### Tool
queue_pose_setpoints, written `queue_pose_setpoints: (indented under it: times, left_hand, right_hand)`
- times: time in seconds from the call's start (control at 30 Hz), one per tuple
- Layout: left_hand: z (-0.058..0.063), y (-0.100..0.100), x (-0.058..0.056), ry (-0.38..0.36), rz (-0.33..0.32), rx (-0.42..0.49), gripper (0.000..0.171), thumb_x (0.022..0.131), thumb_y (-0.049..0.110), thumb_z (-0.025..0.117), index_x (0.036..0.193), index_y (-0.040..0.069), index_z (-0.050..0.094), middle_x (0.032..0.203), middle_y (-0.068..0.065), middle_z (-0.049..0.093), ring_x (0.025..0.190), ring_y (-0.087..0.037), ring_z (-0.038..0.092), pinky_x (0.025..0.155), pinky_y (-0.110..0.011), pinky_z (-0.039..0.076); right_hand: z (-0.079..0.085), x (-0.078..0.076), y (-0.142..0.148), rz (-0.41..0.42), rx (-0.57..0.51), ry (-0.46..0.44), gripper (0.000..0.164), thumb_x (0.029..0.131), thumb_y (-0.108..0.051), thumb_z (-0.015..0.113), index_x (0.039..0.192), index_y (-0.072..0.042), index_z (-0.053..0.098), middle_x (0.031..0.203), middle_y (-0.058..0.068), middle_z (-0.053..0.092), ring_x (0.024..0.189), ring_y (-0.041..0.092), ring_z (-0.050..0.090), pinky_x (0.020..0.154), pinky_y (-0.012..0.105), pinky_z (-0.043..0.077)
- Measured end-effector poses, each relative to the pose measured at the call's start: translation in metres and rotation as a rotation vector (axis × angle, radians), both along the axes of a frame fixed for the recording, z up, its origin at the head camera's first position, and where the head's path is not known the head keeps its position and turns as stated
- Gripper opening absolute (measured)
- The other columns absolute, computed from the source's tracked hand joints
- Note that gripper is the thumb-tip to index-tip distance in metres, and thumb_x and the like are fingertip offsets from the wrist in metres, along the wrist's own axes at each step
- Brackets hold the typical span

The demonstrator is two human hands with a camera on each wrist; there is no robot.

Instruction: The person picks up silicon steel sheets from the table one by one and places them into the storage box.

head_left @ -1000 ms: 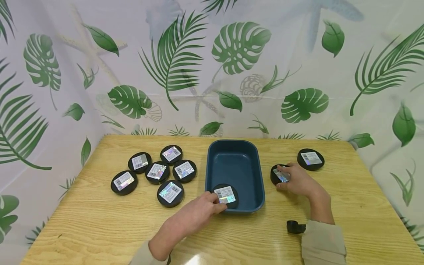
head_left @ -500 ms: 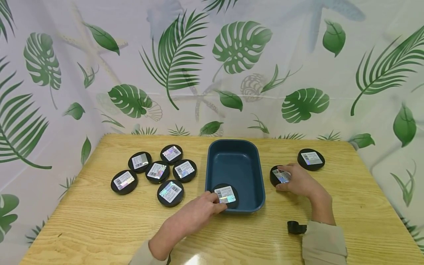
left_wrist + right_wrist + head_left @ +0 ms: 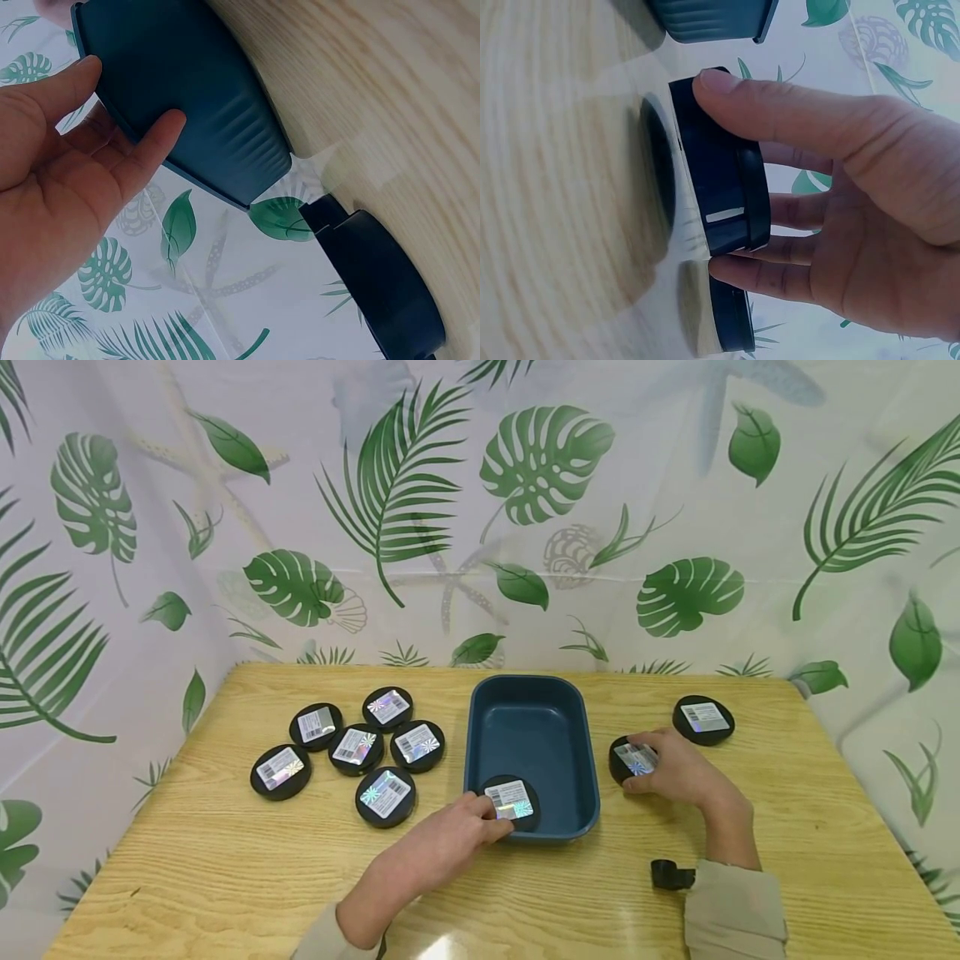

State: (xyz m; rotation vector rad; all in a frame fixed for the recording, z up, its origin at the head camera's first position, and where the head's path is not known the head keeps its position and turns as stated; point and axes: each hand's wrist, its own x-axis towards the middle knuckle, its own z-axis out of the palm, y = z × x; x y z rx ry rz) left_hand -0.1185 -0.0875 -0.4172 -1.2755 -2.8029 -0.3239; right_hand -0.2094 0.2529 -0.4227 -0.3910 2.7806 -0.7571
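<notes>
At the near left corner of the dark blue plastic bin, my left hand grips the rim. In the left wrist view its thumb meets the rim, one finger lies outside the bin wall, and others pass behind the rim. Inside that corner sits a flat round black container with a white label, partly covered by my fingers. To the right of the bin, my right hand holds another round black container by its side. The right wrist view shows thumb and fingers round this container.
Several matching round containers lie grouped on the wooden table left of the bin. One more container lies at the back right. A patterned cloth hangs behind the table. A black device is at the right cuff.
The container in my right hand has shifted very slightly left, towards the bin. My left hand and the container in the bin have stayed in place.
</notes>
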Motion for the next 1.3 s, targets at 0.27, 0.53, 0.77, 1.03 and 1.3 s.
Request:
queue_pose_setpoints:
  times: [0.27,0.53,0.77,1.03,1.3]
  left_hand:
    - [0.001,0.000,0.000,-0.018,0.010,-0.008,0.023,0.094,0.009,0.066,0.113,0.021,0.072,0.098,-0.002,0.063,0.088,-0.015,0.055,0.076,-0.021,0.050]
    - [0.001,0.000,-0.001,-0.012,0.008,-0.001,0.023,0.094,0.008,0.066,0.111,0.020,0.073,0.096,-0.001,0.062,0.087,-0.015,0.055,0.075,-0.021,0.050]
    - [0.001,0.000,-0.001,-0.007,0.007,-0.003,0.024,0.093,0.006,0.066,0.112,0.020,0.073,0.098,-0.002,0.063,0.088,-0.015,0.056,0.076,-0.022,0.051]
    - [0.002,0.001,0.000,-0.007,0.004,-0.003,0.025,0.093,0.005,0.067,0.112,0.020,0.073,0.099,-0.003,0.063,0.089,-0.016,0.056,0.077,-0.022,0.051]
    - [0.002,0.001,0.000,-0.015,0.007,-0.007,0.025,0.093,0.005,0.066,0.112,0.020,0.073,0.099,-0.003,0.063,0.088,-0.015,0.056,0.076,-0.021,0.051]
  right_hand:
    - [0.007,0.002,-0.001,-0.010,-0.014,0.011,0.075,0.078,-0.025,0.085,0.137,0.007,0.052,0.135,0.037,0.043,0.114,0.045,0.048,0.093,0.058,0.043]
    - [0.014,0.003,-0.003,-0.032,-0.031,0.015,0.072,0.080,-0.023,0.083,0.138,0.006,0.051,0.137,0.037,0.039,0.119,0.048,0.044,0.095,0.061,0.041]
    - [0.019,0.004,-0.004,-0.030,-0.045,0.051,0.071,0.082,-0.021,0.082,0.139,0.007,0.050,0.138,0.035,0.038,0.122,0.049,0.042,0.097,0.062,0.039]
    - [0.025,0.005,-0.007,-0.032,-0.047,0.068,0.070,0.084,-0.022,0.080,0.141,0.006,0.048,0.141,0.035,0.036,0.128,0.054,0.037,0.102,0.066,0.034]
    - [0.029,0.006,-0.010,-0.022,-0.045,0.102,0.072,0.084,-0.021,0.080,0.142,0.006,0.047,0.143,0.035,0.034,0.129,0.054,0.036,0.103,0.066,0.033]
